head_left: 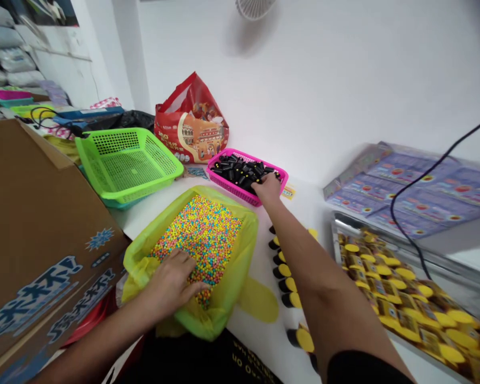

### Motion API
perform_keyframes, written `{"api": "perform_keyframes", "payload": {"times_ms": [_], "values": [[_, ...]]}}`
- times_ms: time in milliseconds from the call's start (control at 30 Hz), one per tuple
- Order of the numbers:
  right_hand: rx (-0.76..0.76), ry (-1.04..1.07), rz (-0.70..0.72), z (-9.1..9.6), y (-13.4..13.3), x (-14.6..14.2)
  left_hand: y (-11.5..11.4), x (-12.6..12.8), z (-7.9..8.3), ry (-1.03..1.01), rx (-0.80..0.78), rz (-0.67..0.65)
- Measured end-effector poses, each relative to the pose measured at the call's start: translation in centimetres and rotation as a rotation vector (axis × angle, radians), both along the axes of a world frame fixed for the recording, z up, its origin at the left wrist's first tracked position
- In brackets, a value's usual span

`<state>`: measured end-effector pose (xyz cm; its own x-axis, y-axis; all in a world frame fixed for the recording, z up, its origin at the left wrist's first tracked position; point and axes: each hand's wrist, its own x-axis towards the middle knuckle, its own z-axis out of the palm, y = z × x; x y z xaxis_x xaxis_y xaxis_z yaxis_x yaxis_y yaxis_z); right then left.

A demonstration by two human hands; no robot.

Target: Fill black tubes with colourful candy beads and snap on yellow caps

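Note:
My left hand [175, 282] lies fingers-down in a heap of small multicoloured candy beads [202, 234], which fill a tray lined with a yellow-green plastic bag [240, 266]. Its fingers are loosely curled into the beads; I cannot make out whether they hold any. My right hand [269, 189] reaches forward into a pink basket [228, 186] full of small black tubes [240, 169]. Its fingers are closed among the tubes at the basket's near right corner. A row of black tubes with yellow caps [284, 272] lies on the white table beneath my right forearm.
A green mesh basket [126, 160] sits at the left, with a red printed bag [192, 125] behind it. A cardboard box [36, 229] stands at the near left. At the right are a tray of yellow-capped packs [408, 298], purple cards [416, 192] and a black cable [424, 181].

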<state>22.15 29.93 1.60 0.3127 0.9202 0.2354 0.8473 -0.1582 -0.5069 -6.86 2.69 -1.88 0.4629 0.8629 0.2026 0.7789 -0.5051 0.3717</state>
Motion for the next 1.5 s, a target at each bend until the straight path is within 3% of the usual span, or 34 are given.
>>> {"api": "perform_keyframes", "payload": {"times_ms": [33,100,200,267,467,567,733,900,1000,1133,1267,1400,1500], "values": [[0.038,0.001,0.019,0.2,-0.7,-0.3,0.2,0.1,-0.1,0.04,-0.026,-0.001],[0.094,-0.049,0.185,0.2,-2.5,-1.2,0.2,0.4,-0.2,0.095,-0.072,0.008],[0.079,-0.216,0.62,-0.6,-6.0,-3.6,0.1,0.7,-0.1,0.124,-0.1,0.015],[0.007,-0.311,0.831,-1.7,-8.3,-5.4,0.0,0.8,0.1,0.106,-0.101,0.017],[-0.076,-0.383,1.041,-3.8,-11.4,-9.1,-0.2,0.4,0.0,-0.019,-0.057,0.1],[-0.09,-0.343,1.056,-3.8,-11.6,-9.5,-0.1,0.0,-0.1,-0.148,-0.015,0.131],[-0.027,-0.2,0.889,-2.7,-13.5,-7.8,0.8,0.3,0.2,-0.408,0.047,0.173],[0.128,0.129,0.831,-1.6,-18.6,-6.4,2.0,2.9,1.1,-0.593,0.059,0.141],[0.255,0.273,0.803,-1.4,-21.9,-6.0,2.0,4.4,1.6,-0.763,-0.061,0.022],[0.453,0.218,0.794,-1.8,-24.8,-5.6,0.9,5.2,2.1,-0.917,-0.177,-0.074],[0.626,0.077,0.838,-2.2,-25.6,-5.3,0.1,4.6,1.9,-0.923,-0.182,-0.031],[0.4,-0.23,0.84,-2.5,-24.6,-5.4,0.4,3.4,0.7,-0.862,-0.11,0.122],[0.237,-0.198,0.749,-2.8,-24.0,-5.8,0.7,2.9,0.1,-0.793,-0.111,0.146]]}}
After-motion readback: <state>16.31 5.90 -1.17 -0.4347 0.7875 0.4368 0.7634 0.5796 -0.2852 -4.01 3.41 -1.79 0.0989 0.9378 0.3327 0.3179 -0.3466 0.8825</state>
